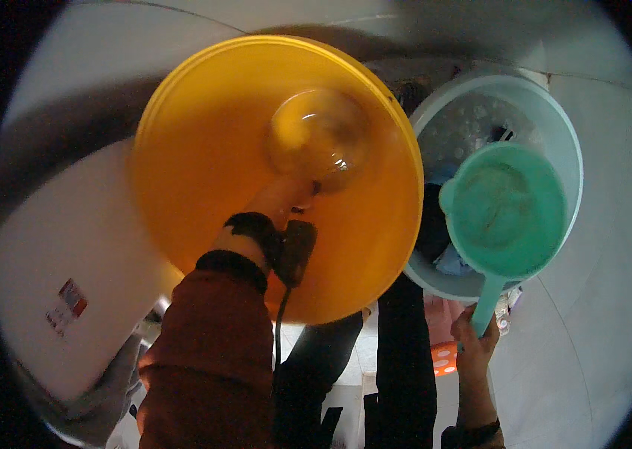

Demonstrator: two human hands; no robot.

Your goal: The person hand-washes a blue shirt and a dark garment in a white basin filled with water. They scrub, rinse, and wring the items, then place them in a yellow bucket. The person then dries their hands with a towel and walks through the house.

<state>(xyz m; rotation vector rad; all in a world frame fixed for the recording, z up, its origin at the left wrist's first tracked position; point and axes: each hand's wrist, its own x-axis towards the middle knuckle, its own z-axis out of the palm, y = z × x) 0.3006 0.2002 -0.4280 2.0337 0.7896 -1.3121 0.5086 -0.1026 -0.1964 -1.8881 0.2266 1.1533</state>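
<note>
My left hand (293,196) reaches deep into a large orange-yellow plastic tub (198,185). Its fingers are mostly hidden, by a round, shiny, see-through patch (319,134); whether that is water or a clear bowl, I cannot tell. On that wrist is a black strap with a small dark box (297,255) and a cable. My right hand (476,334) grips the handle of a green plastic water dipper (509,207). The dipper is above a pale blue tub (565,146), which holds dark and blue cloth (434,224) and bubbly, greyish water (462,126).
A white, smooth-topped appliance or cabinet (86,241) bearing a label is at the left. Pale wall panels (602,224) rise on the right. Below the tubs are my dark-trousered legs (406,348), a pink item (442,320) and an orange spotted item (444,358).
</note>
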